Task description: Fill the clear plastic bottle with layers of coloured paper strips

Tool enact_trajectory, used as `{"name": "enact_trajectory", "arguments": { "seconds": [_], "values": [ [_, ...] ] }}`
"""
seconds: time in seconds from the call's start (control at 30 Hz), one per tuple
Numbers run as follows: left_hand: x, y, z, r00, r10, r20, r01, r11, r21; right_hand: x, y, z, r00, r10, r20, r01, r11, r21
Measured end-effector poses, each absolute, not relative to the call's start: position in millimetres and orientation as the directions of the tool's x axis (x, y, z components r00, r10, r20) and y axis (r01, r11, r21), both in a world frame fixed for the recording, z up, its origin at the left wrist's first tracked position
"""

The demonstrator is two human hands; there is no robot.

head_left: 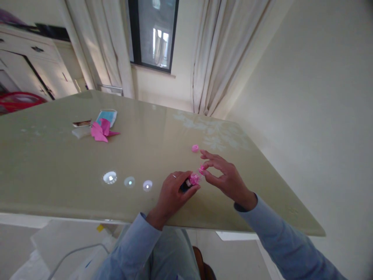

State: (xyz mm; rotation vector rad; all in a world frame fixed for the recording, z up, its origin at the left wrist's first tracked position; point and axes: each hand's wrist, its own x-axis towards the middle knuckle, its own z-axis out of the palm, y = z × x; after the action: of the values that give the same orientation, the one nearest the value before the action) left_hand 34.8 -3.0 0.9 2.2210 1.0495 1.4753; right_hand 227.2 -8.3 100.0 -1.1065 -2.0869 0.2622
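Observation:
My left hand (174, 190) is closed around a small dark object with a crumpled pink top (194, 179), held just above the table near its front edge. Its exact kind I cannot make out. Between thumb and forefinger of my right hand (219, 171) is a small bright pink piece (201, 169), pinched close to the pink top; the other fingers are spread. Whether the two pink parts touch is unclear. Just beyond my right fingertips lies a small round pink ring-like piece (195, 148) on the table.
The glossy table (140, 147) reflects lamps in several bright spots. At its far left lie a pink folded shape (101, 131), a blue face mask (107, 116), a small dark strip (82, 123) and a clear plastic piece (81, 132). A wall (314, 97) borders the right side.

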Motion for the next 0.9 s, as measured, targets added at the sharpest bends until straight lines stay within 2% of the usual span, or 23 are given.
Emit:
{"name": "enact_trajectory", "arguments": {
  "seconds": [0.37, 0.63, 0.9],
  "values": [
    [34, -1, -4, 0.245, 0.691, 0.681, 0.435, -0.706, 0.56, 237, -8, 92, -0.426, 0.831, 0.356, 0.639, 0.556, -0.532],
    [33, -1, -4, 0.264, 0.709, 0.653, 0.429, -0.693, 0.579, 233, 1, 104, -0.416, 0.884, 0.213, 0.582, 0.439, -0.685],
    [31, 1, -7, 0.26, 0.701, 0.664, 0.406, -0.703, 0.583, 231, 19, 105, -0.506, 0.863, 0.003, 0.56, 0.331, -0.76]
  ]
}}
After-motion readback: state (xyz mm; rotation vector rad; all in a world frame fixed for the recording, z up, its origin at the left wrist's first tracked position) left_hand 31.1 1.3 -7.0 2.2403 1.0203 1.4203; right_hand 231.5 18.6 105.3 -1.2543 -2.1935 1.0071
